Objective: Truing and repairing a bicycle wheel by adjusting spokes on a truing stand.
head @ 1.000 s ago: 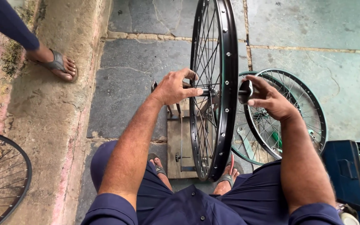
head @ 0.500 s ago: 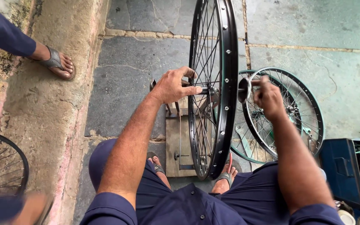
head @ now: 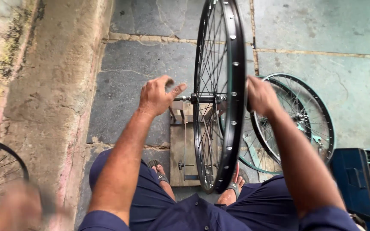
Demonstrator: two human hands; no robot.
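Note:
A black spoked bicycle wheel [head: 236, 64] stands upright in a metal stand on a wooden board [head: 180, 149] between my feet. My left hand [head: 156, 96] is at the left end of the wheel's axle [head: 184, 99], thumb and forefinger pinched at its tip. My right hand [head: 260, 95] is pressed close to the right side of the rim at hub height, its back turned up. It is closed around a small dark tool, and the rim mostly hides the tool and the fingers.
Two more wheels [head: 309, 119] lie flat on the stone floor to the right. A blue toolbox [head: 356, 179] sits at the lower right. Part of another wheel [head: 1, 158] and a blurred foot [head: 18, 209] show at the lower left, beside a raised concrete kerb [head: 48, 94].
My right hand has rolled over and drawn in against the rim. The other person's sandalled foot has left the upper left, and a blurred foot now shows at the lower left.

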